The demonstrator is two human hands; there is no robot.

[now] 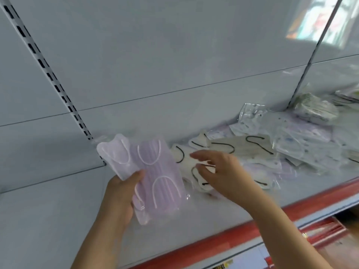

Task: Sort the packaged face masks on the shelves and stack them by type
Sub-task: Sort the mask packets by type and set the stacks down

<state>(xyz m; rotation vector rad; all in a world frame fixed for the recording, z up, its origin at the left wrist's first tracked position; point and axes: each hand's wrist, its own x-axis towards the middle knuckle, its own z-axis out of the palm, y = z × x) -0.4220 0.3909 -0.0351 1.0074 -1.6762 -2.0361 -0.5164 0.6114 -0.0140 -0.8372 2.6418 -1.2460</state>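
My left hand point(121, 193) holds two clear packs above the shelf: a flat lilac pleated mask pack point(158, 183) in front and a paler lilac shaped mask pack point(116, 158) behind it. My right hand point(221, 171) hovers with its fingers spread over white masks with black ear loops point(186, 164) lying on the shelf; its fingertips touch or nearly touch one. More white masks with black loops point(242, 148) lie to the right. A loose heap of printed, clear-wrapped mask packs point(303, 140) spreads further right.
The grey shelf point(58, 220) has a red front edge strip point(252, 226). A slotted upright rail point(48, 72) runs up the back panel at left. A clear divider point(318, 45) stands at right, with a stack of packs point(314, 107) beyond it.
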